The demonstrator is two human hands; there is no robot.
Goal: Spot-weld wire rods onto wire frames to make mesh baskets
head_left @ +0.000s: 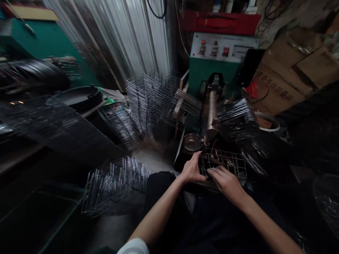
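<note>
A small wire rack (230, 160) lies on the work surface below the welding machine's metal arm (212, 113). My left hand (192, 170) grips the rack's left edge with the thumb over the wire and the fingers curled. My right hand (225, 180) rests on the rack's near edge, its fingers bent over the wires. A small round metal dish (191, 141) sits just beyond my left hand.
The green machine (214, 68) with red buttons stands straight ahead. Stacks of wire racks stand behind at centre (150, 102), near left (116, 183) and right of the arm (234, 114). Cardboard boxes (286, 74) are at right, a white bowl (267, 121) beneath them.
</note>
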